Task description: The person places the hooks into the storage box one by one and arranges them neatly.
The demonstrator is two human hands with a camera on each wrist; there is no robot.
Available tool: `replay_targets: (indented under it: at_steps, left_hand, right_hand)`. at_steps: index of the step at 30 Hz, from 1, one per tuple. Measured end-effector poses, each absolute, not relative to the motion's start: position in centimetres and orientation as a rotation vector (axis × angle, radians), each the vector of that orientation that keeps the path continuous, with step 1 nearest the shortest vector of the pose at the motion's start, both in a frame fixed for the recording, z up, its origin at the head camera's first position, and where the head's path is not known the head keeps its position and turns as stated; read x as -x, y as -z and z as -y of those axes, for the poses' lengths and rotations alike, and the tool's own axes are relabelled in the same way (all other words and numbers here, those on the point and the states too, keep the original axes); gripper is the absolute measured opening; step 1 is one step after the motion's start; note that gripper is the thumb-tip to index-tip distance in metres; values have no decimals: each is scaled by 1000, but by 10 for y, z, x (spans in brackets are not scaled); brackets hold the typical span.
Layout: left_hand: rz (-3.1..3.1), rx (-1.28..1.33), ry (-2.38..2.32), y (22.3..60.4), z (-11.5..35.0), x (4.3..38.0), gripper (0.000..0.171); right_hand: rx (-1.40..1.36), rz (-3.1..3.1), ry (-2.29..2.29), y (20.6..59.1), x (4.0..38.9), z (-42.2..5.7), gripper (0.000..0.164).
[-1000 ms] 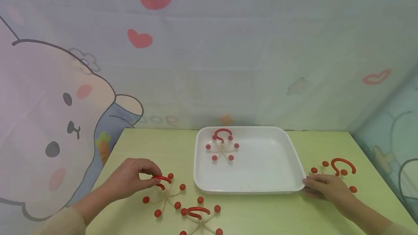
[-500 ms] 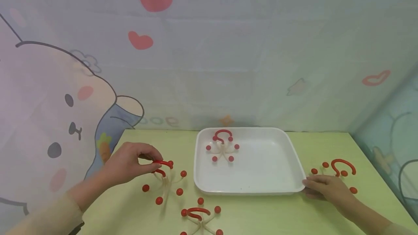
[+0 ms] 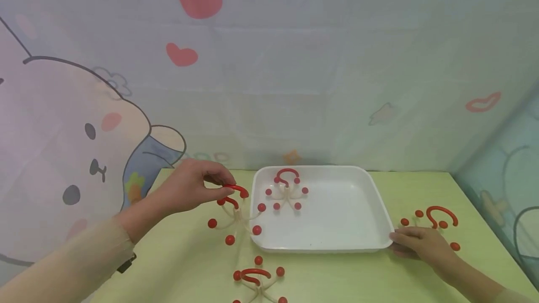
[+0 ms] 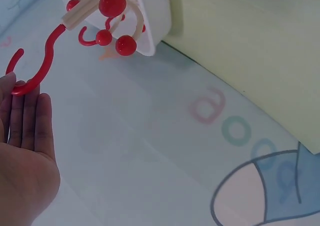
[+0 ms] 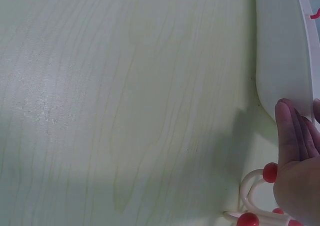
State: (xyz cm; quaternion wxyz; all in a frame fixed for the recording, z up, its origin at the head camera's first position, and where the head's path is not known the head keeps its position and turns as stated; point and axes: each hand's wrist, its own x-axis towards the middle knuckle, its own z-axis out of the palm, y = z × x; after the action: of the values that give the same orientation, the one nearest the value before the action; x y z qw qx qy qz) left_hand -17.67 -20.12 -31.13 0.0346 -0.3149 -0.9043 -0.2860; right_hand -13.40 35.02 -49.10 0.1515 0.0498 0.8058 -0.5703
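So the biggest thing here is the pale backdrop [image 3: 269,83], printed with hearts and a big cartoon animal on the left, and right up against it there's a light yellow-green table [image 3: 181,270] with a faint wood grain. Next down is a white tray [image 3: 337,219] sitting at the back of the table, roughly mid-width. The right hand [image 3: 425,242] has the tray's near right corner pinched, thumb over the rim and fingers along the outside wall. The left hand [image 3: 195,183], coming out of a cream sleeve [image 3: 80,251], grips the first rack [image 3: 237,216] by its curved red hook [image 4: 48,60], so that one hangs above the table with its spread pale arms overlapping the tray's left edge from the head view. The second rack [image 3: 287,191] is inside the tray, back left. The third rack [image 3: 259,289] is on the table in front of the tray, cut off by the bottom of the head view, and the fourth rack [image 3: 443,224] is partly hidden behind the right hand. Smallest bits are the red balls [image 3: 229,240] tipping those arms.
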Motion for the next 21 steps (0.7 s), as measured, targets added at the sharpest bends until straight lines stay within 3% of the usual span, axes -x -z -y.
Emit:
replay_targets:
  at_steps: [21]
  left_hand:
    - [2751, 1052, 1076, 327, 119, 213, 13]
  right_hand:
    - [-151, -2326, 1645, 494, 134, -349, 42]
